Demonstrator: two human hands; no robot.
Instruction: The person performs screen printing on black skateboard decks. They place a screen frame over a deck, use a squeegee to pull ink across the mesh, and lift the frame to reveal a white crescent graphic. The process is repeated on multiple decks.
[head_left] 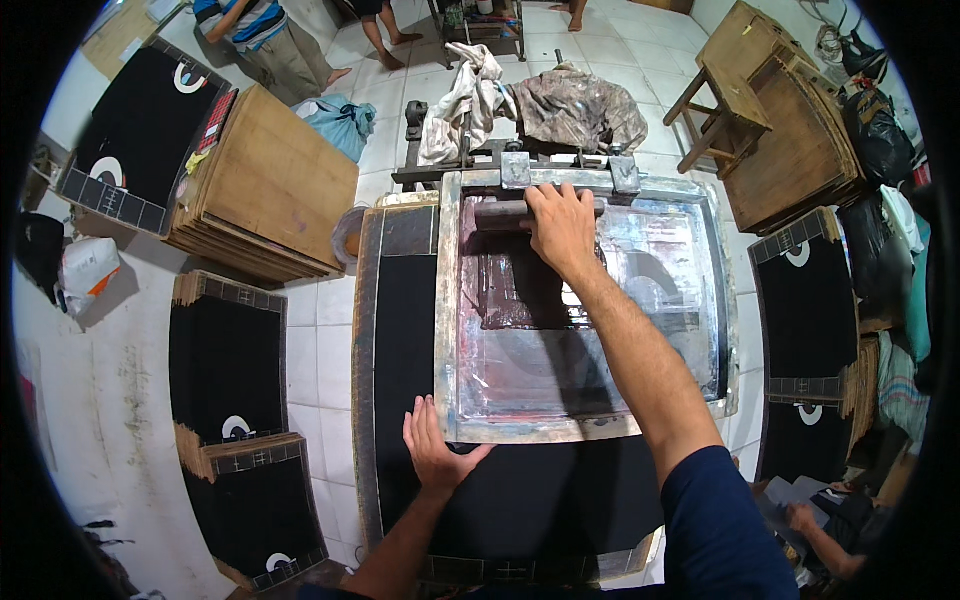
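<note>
The premises are a screen-printing workshop. Evidence: a framed printing screen (447, 310), ink-smeared within, held by metal clamps (516, 171); a squeegee (498, 212) inside the frame; boards spread with black fabric (228, 350), several bearing white ring motifs; stacked wooden boards (275, 180); stained rags (580, 108); a white tiled floor (335, 345).
</note>
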